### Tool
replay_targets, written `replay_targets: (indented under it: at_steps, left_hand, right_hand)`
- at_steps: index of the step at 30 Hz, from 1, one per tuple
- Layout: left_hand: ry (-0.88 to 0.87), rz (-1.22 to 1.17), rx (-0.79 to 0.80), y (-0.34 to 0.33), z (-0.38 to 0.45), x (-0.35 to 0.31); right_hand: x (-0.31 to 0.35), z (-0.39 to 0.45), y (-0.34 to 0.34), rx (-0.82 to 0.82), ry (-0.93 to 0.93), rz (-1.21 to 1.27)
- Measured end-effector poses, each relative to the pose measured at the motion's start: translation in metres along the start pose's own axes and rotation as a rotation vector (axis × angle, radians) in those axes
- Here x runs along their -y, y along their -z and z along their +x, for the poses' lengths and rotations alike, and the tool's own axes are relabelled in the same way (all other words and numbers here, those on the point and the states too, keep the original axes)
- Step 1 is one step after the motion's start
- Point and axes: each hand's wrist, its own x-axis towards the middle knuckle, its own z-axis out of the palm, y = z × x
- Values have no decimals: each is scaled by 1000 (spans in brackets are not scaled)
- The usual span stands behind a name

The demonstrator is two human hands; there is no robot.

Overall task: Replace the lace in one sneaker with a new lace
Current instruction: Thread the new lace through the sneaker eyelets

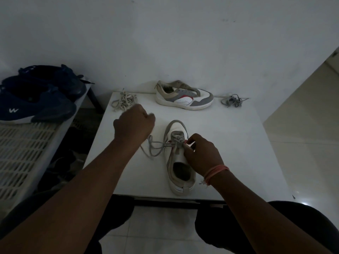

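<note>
Nearest the camera: two bare forearms, reaching forward over dark-clad knees to a small white table (pixel 238 143).

Sneaker (pixel 178 158) on the table near the front edge, a little right of the middle, heel toward the person, toe toward the wall; long axis therefore running front to back. Grey lace (pixel 157 146) threaded only through the eyelets nearest the toe, with both free lengths lying loose on the table to the left of the shoe.

Right hand (pixel 199 154) resting on the right side of the shoe at the eyelet row, fingertips curled and pinching something there, probably the lace or the eyelet edge; not possible to tell which. Pink thread band on this wrist. Left hand (pixel 134 121) raised to the left of the toe, clenched into a fist; probably holding one lace end, but the end itself hidden inside the fingers, so not certain.

Judgement: lace partly in or partly out, work in the middle. Next pull or push to go across the shoe, from left to right or back, so at a right angle to the long axis; right hand nearer to the eyelets, left hand nearer to the loose lengths.

Further out: second sneaker (pixel 184 96) at the back edge, without lace; pale lace bundle (pixel 124 100) at the back left corner; grey lace bundle (pixel 233 100) at the back right. Blue shoes (pixel 36 99) on a rack beside the table, left.
</note>
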Motion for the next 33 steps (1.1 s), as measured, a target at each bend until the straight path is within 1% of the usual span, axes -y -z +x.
replay_targets:
  at_steps: [1,2,3,4,5,7,9,11,12,13,14,17,18,19,21,23,24,25,27,28,29,30,31,32,33]
  left_hand:
    - [-7,195,56,-8,-5,-1]
    - [-33,315,90,-18,-12,-3]
    - [-77,329,107,-28,-20,-7]
    - [-127,254,135,-37,-28,-13]
    - [-161,129,180,-46,-35,-17]
    - [-159,-98,271,-59,-40,-19]
    - [-96,-185,276,-64,-36,-11]
    - [-1,-249,284,-65,-29,-3]
    - [45,-278,312,-66,-27,1]
    - [76,-306,340,-66,-25,2]
    - [97,-337,360,-66,-24,2]
    - [134,-447,414,-68,-24,-2]
    - [138,-464,427,-68,-23,-2]
    - [142,-475,440,-66,-24,-2]
    - [164,-516,467,-63,-25,-3]
    - [180,-544,478,-61,-26,-4]
    - [187,-547,476,-61,-26,-5]
    - [192,-544,475,-61,-26,-6]
    - [185,-518,480,-61,-27,-8]
    - [174,-500,484,-62,-27,-8]
    - [162,-490,484,-61,-27,-9]
    - [152,-483,482,-61,-28,-9]
    - [145,-476,479,-61,-28,-10]
    - [137,-465,479,-61,-28,-10]
    - [128,-450,484,-59,-28,-12]
  right_hand:
    - [1,-1,-3,-24,52,-16]
    - [2,-2,-6,-48,105,-36]
    - [4,-3,-9,-70,143,-53]
    - [5,-3,-11,-84,161,-70]
    - [5,-2,-13,-90,167,-88]
    - [3,0,-13,-88,160,-116]
    - [-2,1,-8,-80,88,-63]
    - [-7,4,-2,-65,-41,126]
    - [-8,5,-1,-59,-76,197]
    - [-7,4,-1,-54,-73,210]
    - [-5,4,-2,-42,-41,166]
    - [6,-4,-13,-42,145,-96]
    - [8,-6,-17,-52,195,-130]
    - [9,-7,-21,-66,216,-113]
    - [9,-4,-25,-77,195,-31]
    - [7,1,-25,-75,172,-4]
    - [5,5,-23,-120,155,38]
    - [2,9,-20,-203,110,109]
    - [-8,18,-8,-341,-92,263]
    - [-14,22,-2,-348,-193,302]
    - [-18,23,1,-326,-245,299]
    - [-19,20,3,-297,-237,274]
    - [-18,16,2,-274,-167,230]
    - [-15,11,-2,-252,-64,155]
    - [-9,6,-6,-215,38,29]
